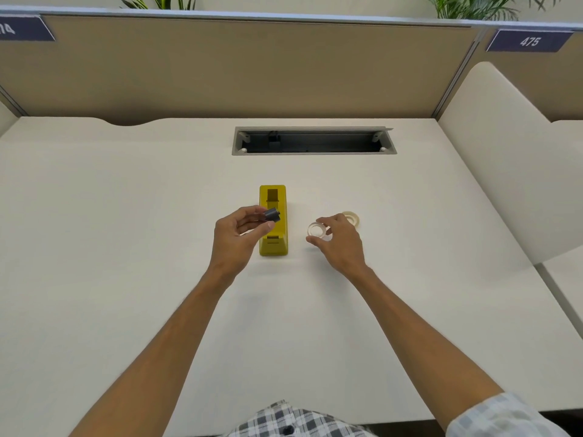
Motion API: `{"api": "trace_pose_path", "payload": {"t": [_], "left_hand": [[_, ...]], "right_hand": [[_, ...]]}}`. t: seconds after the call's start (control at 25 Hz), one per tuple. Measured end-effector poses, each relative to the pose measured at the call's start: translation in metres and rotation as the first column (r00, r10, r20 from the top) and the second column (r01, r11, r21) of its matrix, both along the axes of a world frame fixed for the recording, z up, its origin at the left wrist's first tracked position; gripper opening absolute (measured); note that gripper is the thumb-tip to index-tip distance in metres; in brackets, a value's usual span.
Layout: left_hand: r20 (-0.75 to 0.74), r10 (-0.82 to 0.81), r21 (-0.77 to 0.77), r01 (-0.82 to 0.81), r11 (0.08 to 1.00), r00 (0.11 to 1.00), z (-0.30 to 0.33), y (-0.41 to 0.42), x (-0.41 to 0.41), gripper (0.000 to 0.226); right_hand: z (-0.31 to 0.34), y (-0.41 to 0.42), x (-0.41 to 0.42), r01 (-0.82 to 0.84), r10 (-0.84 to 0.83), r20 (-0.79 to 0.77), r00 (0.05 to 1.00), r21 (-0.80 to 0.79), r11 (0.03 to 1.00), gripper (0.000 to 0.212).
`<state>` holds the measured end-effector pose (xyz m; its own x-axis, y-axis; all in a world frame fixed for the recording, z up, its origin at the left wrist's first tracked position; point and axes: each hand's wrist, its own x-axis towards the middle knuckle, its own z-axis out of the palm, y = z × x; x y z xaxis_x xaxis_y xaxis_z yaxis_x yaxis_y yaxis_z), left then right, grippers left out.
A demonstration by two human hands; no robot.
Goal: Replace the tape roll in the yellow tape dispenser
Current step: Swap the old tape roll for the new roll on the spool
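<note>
Standing near the middle of the desk (126, 216), the yellow tape dispenser (273, 197) is partly hidden by the left hand (235, 234), which pinches a dark grey spool (271, 214) above its empty cradle. A clear tape roll (318, 230) is touched by the half-open right hand (339, 242); whether it is gripped cannot be told. Another pale roll (352, 217) is partly covered behind it.

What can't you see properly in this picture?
- Head view: the far tape roll is partly hidden behind the right hand.
- The yellow tape dispenser has its middle covered by the left hand and the grey spool.
- The left sign is cut off by the picture's edge.
</note>
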<state>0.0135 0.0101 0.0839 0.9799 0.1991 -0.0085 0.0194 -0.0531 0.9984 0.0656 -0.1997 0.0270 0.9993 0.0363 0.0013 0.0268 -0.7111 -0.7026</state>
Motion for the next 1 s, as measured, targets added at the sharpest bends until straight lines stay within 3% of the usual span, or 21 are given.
{"api": "trace_pose_path", "payload": {"t": [0.24,0.6,0.84,1.0], "left_hand": [[-0.016,0.007,-0.021,-0.007,1.000,1.000,0.001,-0.003,0.000,0.028],[-0.030,0.003,-0.023,-0.003,1.000,1.000,0.003,-0.002,-0.002,0.025],[-0.034,0.004,-0.014,-0.004,1.000,0.999,0.004,-0.004,-0.005,0.024],[-0.038,0.006,-0.009,-0.006,1.000,0.999,0.004,-0.006,-0.008,0.024]], "right_hand": [[-0.010,0.005,0.008,-0.003,0.005,0.015,1.000,-0.093,0.996,0.059],[-0.014,0.005,0.011,-0.002,0.001,-0.010,1.000,-0.092,0.996,0.058],[-0.006,0.006,0.005,0.010,-0.010,-0.004,1.000,-0.025,1.000,0.057],[0.028,0.016,-0.010,0.005,-0.026,0.089,0.996,0.233,0.972,0.031]]}}
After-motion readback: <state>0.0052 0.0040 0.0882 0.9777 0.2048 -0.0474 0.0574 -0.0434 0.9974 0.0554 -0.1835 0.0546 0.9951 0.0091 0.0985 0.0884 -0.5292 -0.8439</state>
